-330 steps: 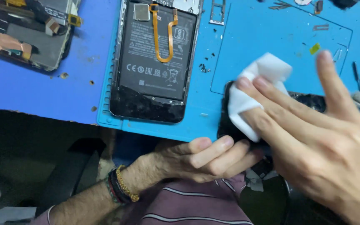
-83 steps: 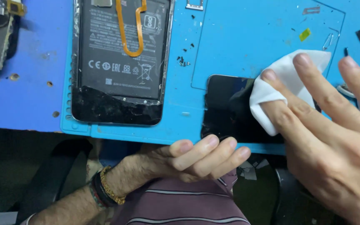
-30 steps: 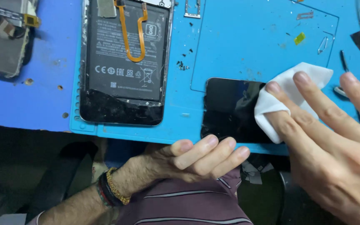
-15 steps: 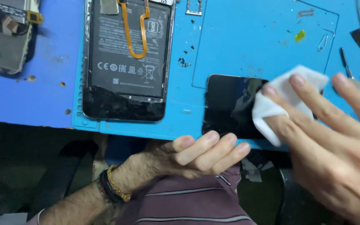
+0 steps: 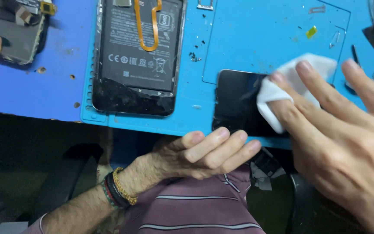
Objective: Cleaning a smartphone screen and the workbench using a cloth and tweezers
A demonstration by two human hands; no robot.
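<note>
Presently the right hand (image 5: 347, 143) presses a folded white wipe (image 5: 291, 82) flat on the black screen panel (image 5: 239, 102), fingers spread for even pressure. Left hand (image 5: 204, 149), loosely curled and empty, braces at the blue mat (image 5: 256, 39) edge beside the opened phone (image 5: 137, 56).

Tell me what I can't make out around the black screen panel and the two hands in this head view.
- Black screen panel: right part hidden under the white wipe and the right hand.
- Left hand: whether it touches the panel's lower edge or only the blue mat cannot be told.
- Opened phone: top cut off by the frame's upper edge.
- Small parts, top right: too small.
</note>
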